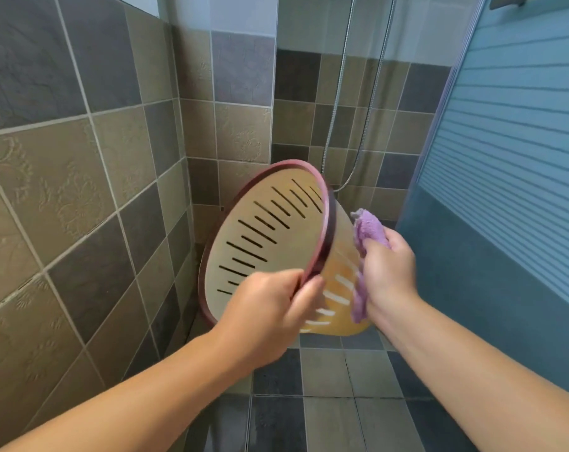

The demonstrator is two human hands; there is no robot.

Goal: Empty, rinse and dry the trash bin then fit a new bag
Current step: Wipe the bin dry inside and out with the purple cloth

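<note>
A bathroom corner, with square wall tiles (90, 164) in tan and dark grey, some stamped with flower shapes, thin pale lines between them. Underfoot, floor tiles (329, 380) of the same colours, flat and dull. Held up in the air above that floor, the trash bin (270, 230): round, tan plastic, smooth, with long thin slots cut in its side and a dark pink rim, tipped so the open mouth faces left and toward the camera. On the near edge of the bin, the left hand (270, 308), fingers curled tight on the pink rim. Against the outside of the bin, on its right side, a soft, fluffy purple cloth (369, 233), bunched up and gripped by the right hand (389, 269). Behind the bin, a shiny metal shower hose (340, 79) hanging down the wall. Right of the bin, a blue striped glass door (511, 151).
</note>
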